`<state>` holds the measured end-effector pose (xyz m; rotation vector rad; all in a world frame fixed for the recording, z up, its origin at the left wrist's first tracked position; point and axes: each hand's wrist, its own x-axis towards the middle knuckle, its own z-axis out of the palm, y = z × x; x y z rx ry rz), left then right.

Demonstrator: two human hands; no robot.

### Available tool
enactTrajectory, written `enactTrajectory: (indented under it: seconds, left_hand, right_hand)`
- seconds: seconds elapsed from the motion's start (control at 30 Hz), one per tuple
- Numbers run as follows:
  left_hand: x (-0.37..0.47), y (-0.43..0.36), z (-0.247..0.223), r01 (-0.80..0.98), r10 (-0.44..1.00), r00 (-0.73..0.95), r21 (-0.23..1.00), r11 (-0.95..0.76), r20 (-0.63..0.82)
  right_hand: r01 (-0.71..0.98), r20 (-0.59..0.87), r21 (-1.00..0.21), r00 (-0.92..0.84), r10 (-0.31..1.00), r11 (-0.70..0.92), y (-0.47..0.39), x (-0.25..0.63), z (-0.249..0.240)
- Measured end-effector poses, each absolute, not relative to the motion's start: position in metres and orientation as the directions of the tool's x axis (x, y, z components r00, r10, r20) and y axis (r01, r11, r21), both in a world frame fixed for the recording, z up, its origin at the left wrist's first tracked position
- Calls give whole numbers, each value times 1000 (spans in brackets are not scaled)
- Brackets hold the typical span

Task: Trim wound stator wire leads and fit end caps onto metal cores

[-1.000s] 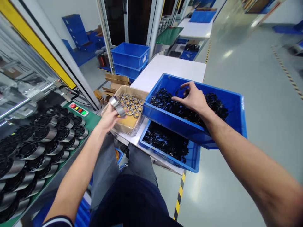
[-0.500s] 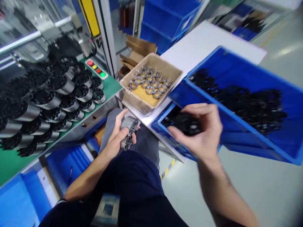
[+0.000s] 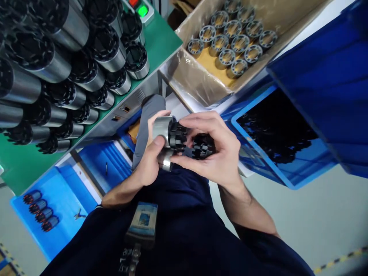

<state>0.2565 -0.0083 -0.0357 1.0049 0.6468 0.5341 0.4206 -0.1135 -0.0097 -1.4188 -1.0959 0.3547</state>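
Two silvery metal stator cores are gripped in my left hand (image 3: 148, 161). The upper core (image 3: 161, 127) lies sideways with its end facing right, and the lower core (image 3: 166, 160) is partly covered by fingers. A black toothed plastic ring (image 3: 178, 137) sits against the upper core's right end; whether it is fully seated I cannot tell. The thumb and fingers of my right hand (image 3: 227, 147) close around that ring. A second black toothed ring (image 3: 203, 146) is held deeper inside the same hand, apart from the cores.
Metal cores with black tops (image 3: 100, 46) stand in rows on the green bench (image 3: 161, 34) at left. A carton (image 3: 198, 76) holds bare metal cores. At right, a blue bin (image 3: 287, 180) holds black parts. Several wound parts (image 3: 43, 214) lie in a blue tray (image 3: 61, 234) at lower left.
My right hand has come left from the blue bins with black rings, bringing one to the upper core. The left hand has turned the cores sideways. The view has shifted closer and down.
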Motion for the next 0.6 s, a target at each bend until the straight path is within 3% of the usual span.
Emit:
enactTrajectory:
  seconds: [0.27,0.6]
  left_hand:
    - [253,0,-31,-61,667,711,925,375,-224]
    - [241,0,-24,47,594,753,924,380,-283]
  right_hand:
    - [207,278,-958,496,823,199,-110,415,-15]
    - [260,277,-954,571,773,150,-112,409,-18]
